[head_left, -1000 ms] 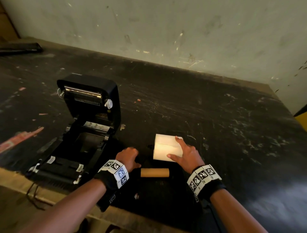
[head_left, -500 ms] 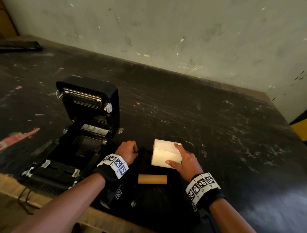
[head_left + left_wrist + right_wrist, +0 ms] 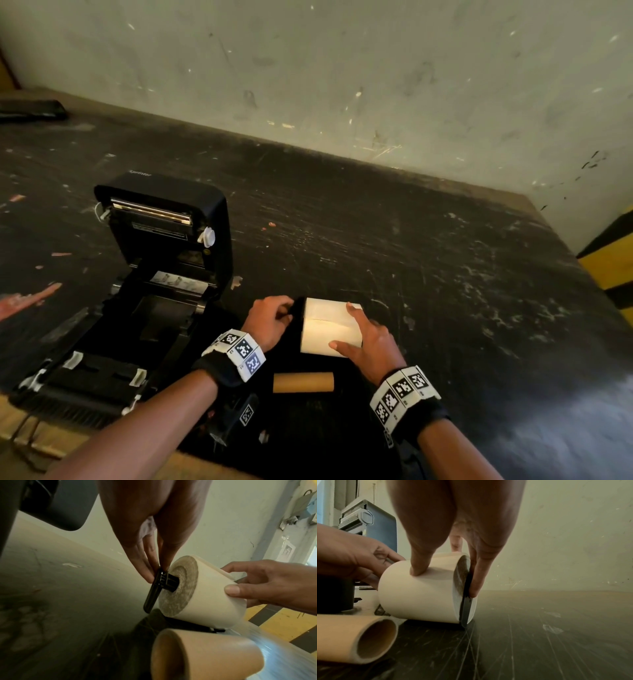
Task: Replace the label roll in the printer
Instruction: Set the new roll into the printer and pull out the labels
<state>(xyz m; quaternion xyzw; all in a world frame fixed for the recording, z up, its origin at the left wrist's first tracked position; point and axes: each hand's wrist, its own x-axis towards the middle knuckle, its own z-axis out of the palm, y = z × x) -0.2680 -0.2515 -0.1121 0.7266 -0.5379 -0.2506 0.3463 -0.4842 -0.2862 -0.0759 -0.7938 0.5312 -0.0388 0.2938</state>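
A white label roll (image 3: 327,330) lies on its side on the black table (image 3: 445,274). My right hand (image 3: 344,327) grips it, thumb on the paper (image 3: 417,570) and a finger against a black flange (image 3: 467,605) at its right end. My left hand (image 3: 287,313) pinches a black spindle piece (image 3: 154,589) whose hub sits partly inside the roll's core at the left end (image 3: 178,585). The black printer (image 3: 144,294) stands open to the left, its roll bay bare. An empty brown cardboard core (image 3: 303,382) lies just in front of the roll.
The printer's raised lid (image 3: 164,219) faces me, and its cable hangs off the table's front edge (image 3: 27,428). A wall (image 3: 342,68) closes the back. Yellow-and-black striped marking (image 3: 613,260) shows at the far right. A dark flat object (image 3: 30,109) lies at the far left.
My left hand has moved right from beside the printer to the roll's left end, bringing the black spindle piece to the core. The right hand stays on the roll.
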